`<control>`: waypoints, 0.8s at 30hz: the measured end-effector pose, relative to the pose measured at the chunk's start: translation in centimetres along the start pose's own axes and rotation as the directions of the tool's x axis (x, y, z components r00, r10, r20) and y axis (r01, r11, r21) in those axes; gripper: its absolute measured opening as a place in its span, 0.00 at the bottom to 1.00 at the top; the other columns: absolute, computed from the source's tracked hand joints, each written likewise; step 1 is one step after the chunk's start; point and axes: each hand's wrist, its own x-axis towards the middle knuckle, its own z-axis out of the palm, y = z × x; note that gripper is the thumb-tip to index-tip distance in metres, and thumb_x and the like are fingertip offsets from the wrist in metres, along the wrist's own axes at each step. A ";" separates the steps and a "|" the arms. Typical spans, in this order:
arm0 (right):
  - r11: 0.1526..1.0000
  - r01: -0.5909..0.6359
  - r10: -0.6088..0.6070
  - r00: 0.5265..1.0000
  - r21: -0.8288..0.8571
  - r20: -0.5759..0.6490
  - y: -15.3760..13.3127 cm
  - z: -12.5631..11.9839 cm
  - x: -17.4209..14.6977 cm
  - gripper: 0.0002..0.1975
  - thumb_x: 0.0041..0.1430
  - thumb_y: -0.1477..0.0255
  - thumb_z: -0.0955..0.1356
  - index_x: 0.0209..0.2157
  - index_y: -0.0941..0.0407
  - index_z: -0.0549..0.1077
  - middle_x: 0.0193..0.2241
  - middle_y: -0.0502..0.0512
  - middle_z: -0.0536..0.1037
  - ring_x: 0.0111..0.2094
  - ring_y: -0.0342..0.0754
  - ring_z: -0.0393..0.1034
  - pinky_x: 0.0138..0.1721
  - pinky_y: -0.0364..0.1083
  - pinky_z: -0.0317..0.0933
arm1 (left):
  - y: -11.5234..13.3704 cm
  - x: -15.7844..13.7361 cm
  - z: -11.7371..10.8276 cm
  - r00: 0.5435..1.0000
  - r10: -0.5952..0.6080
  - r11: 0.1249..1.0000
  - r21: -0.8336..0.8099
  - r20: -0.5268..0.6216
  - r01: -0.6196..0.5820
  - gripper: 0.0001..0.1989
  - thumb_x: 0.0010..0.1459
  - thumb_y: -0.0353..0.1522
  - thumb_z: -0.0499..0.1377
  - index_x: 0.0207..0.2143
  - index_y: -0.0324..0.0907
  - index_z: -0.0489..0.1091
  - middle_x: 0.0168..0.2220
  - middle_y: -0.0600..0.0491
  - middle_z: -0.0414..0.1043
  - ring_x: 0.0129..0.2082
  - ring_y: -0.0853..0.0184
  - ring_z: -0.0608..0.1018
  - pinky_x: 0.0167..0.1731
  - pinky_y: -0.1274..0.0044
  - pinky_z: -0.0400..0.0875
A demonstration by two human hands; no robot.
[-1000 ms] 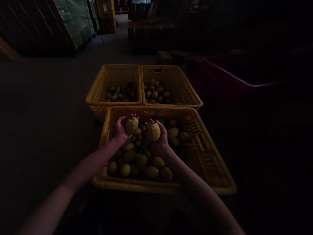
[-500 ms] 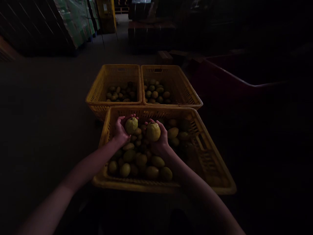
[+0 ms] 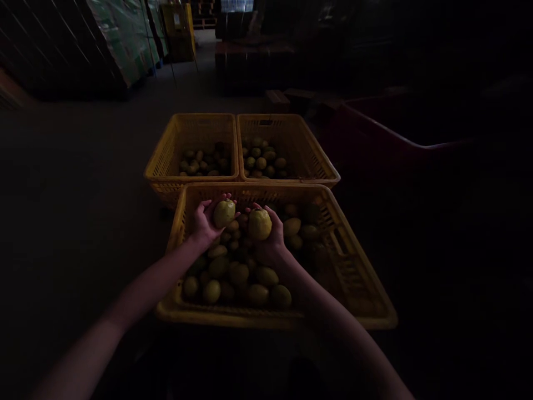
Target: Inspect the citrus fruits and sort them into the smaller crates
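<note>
Over the near yellow crate, the left hand closes its fingers around one yellow-green fruit, and the right hand grips another fruit. Both fruits are just beside each other, above the pile. Two far crates also contain fruit.

One head-worn camera looks forward and down from above the person's arms; the near crate sits close below; two further crates lie just beyond; dim floor stretches ahead.
</note>
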 end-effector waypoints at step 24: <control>0.996 -0.041 0.049 0.994 0.082 -0.101 -0.8 -2.0 0.4 0.08 0.53 0.69 0.67 0.34 0.58 0.73 0.27 0.55 0.82 0.26 0.48 0.77 0.25 0.45 0.73 | 13.5 4.3 7.8 0.904 0.404 0.589 0.795 -0.138 -0.142 0.15 0.60 0.41 0.52 0.33 0.37 0.68 0.37 0.40 0.75 0.44 0.53 0.77 0.47 0.61 0.71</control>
